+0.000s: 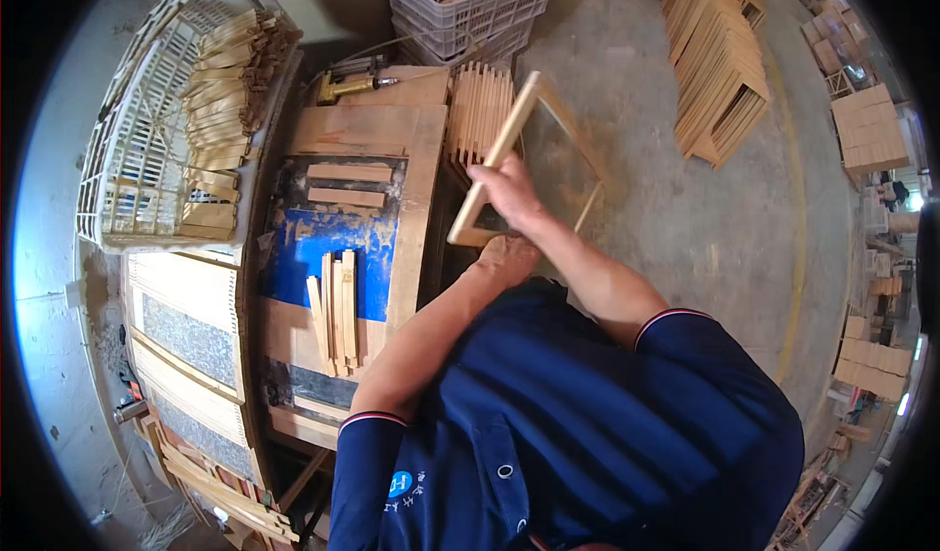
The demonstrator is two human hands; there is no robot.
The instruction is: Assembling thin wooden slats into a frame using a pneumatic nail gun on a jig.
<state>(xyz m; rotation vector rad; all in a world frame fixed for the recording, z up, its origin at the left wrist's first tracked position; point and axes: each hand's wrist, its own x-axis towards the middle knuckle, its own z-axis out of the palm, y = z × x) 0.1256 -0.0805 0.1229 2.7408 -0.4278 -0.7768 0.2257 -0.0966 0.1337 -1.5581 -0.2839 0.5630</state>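
A light rectangular wooden frame (501, 145) is held tilted in front of my body, past the bench's right edge. My right hand (511, 195) is closed around its left side rail, the thumb lying across the wood. Beneath the right wrist, my left hand (507, 258) is curled at the frame's near rail, its fingers partly hidden. On the bench to my left, several narrow wooden strips (338, 306) lie in a bunch partly over a blue patch (294, 243). Two shorter strips (348, 197) lie farther up the bench.
A yellow-bodied tool (348, 88) rests at the bench's far end. A white plastic crate (137, 160) of wood pieces stands left. Stacked slats (480, 111) adjoin the bench, with grey crates (470, 18) behind. Rows of finished frames (720, 71) stand on the concrete floor (685, 238).
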